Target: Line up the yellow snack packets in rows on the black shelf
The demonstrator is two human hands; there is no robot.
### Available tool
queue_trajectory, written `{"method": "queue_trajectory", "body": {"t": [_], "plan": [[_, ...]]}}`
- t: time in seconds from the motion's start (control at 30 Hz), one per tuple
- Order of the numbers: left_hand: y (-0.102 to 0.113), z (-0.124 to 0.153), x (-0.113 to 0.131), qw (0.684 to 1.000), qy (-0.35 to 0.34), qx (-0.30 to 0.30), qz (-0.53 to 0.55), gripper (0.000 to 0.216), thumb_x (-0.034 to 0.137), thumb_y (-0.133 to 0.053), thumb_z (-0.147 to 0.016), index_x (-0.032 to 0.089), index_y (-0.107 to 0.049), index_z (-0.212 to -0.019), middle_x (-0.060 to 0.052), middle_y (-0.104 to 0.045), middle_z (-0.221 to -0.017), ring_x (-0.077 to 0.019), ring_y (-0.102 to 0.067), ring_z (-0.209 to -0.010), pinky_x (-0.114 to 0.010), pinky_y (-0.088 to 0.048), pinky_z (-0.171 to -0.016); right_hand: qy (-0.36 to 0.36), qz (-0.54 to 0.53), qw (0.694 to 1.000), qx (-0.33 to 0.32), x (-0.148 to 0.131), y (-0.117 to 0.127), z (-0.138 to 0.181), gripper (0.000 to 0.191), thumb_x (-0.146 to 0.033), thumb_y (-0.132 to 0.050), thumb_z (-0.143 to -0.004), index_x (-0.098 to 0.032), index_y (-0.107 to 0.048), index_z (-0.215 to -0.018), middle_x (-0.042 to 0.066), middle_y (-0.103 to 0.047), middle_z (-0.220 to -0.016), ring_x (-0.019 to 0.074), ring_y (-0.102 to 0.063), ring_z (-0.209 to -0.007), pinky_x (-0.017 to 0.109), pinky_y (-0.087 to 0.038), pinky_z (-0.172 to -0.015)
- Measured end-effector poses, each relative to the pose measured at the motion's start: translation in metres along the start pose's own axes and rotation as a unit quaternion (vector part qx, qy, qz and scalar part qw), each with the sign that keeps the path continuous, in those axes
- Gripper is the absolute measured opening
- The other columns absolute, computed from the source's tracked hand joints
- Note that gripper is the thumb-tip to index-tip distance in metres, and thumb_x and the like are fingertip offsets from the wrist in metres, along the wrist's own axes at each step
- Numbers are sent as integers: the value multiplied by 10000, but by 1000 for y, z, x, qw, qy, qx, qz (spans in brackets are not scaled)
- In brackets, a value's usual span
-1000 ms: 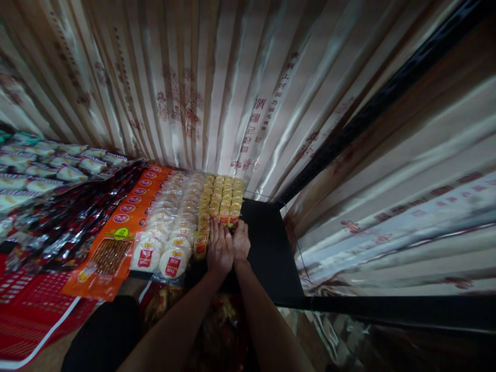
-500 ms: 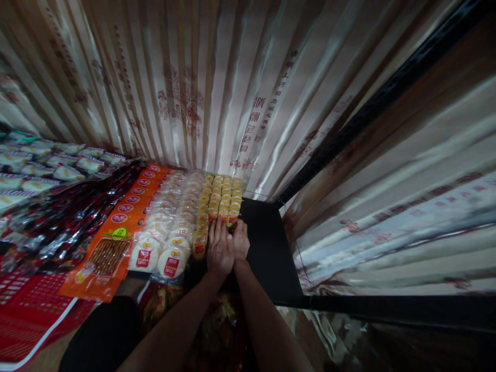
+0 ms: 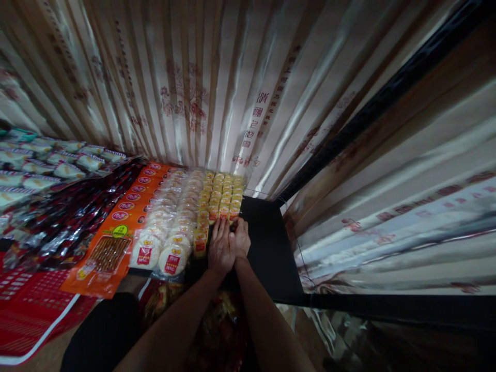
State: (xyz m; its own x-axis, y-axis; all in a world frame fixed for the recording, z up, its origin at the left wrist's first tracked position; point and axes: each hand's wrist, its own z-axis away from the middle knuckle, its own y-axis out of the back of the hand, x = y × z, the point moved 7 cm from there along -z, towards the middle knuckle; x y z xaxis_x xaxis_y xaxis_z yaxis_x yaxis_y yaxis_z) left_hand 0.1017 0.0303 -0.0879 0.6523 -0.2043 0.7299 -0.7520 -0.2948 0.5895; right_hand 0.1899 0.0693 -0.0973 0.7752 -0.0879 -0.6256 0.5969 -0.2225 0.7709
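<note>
My left hand (image 3: 221, 249) lies palm down with its fingers stretched toward the front ends of several rows of small yellow snack packets (image 3: 223, 199). Its fingertips touch or nearly touch the nearest packets. Pressed against it on the right is my right hand (image 3: 242, 240), its fingers bent and close together at the same edge; anything under them is hidden. A separate yellow packet strip (image 3: 200, 240) reaches further forward, left of my hands. Beside that lie two rows of round white rice crackers (image 3: 173, 260) in clear wrappers.
An orange snack packet row (image 3: 106, 253), dark shiny packets (image 3: 73, 217) and white packets (image 3: 70, 169) continue leftward. Black board (image 3: 269, 248) shows right of my hands. A red basket (image 3: 34, 310) stands below left. A printed curtain (image 3: 220, 77) and a black bar (image 3: 349, 113) border the shelf.
My hands stay side by side at the front of the yellow packets, shifting only slightly. The view has moved a little; the packets look unchanged.
</note>
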Motion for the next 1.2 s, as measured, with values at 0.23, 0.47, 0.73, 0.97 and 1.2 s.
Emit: {"method": "queue_trajectory", "body": {"t": [0.23,0.47,0.73,0.97,1.2], "plan": [[0,0,1,1000,-12,0,-1,467,258,-226,-930,77,-460,-1292,-120,-433,-1395,-198,-221,-1376,-435,-301,-1119,-6,-46,999,10,3,1,0,215,-289,-458,-793,-255,-536,-991,-10,-478,-942,110,-546,-721,224,-408,-588],[1,1,-1,1000,-8,10,-1,466,262,-220,-937,78,-454,-1296,-115,-418,-1407,-191,-237,-1371,-425,-310,-1115,3,-63,998,15,4,0,0,206,-293,-448,-791,-240,-543,-966,-2,-480,-933,111,-539,-708,222,-415,-587],[1,1,1,999,-22,26,-29,468,249,-217,-929,71,-485,-1269,-115,-460,-1375,-204,-272,-1356,-430,-318,-1108,19,-79,996,49,5,4,1,171,-300,-453,-771,-219,-537,-896,6,-478,-903,119,-526,-694,238,-436,-620],[8,2,6,998,-27,38,-35,458,268,-239,-924,81,-518,-1236,-119,-488,-1347,-216,-336,-1315,-419,-336,-1095,28,-96,993,58,7,5,3,194,-308,-474,-750,-210,-560,-894,12,-474,-897,130,-524,-704,251,-450,-653],[12,7,16,998,-55,29,-31,453,259,-244,-912,95,-502,-1247,-116,-506,-1323,-214,-355,-1296,-394,-355,-1078,45,-128,988,75,9,5,5,178,-262,-485,-726,-199,-574,-867,23,-503,-879,136,-517,-726,246,-466,-684]]}}
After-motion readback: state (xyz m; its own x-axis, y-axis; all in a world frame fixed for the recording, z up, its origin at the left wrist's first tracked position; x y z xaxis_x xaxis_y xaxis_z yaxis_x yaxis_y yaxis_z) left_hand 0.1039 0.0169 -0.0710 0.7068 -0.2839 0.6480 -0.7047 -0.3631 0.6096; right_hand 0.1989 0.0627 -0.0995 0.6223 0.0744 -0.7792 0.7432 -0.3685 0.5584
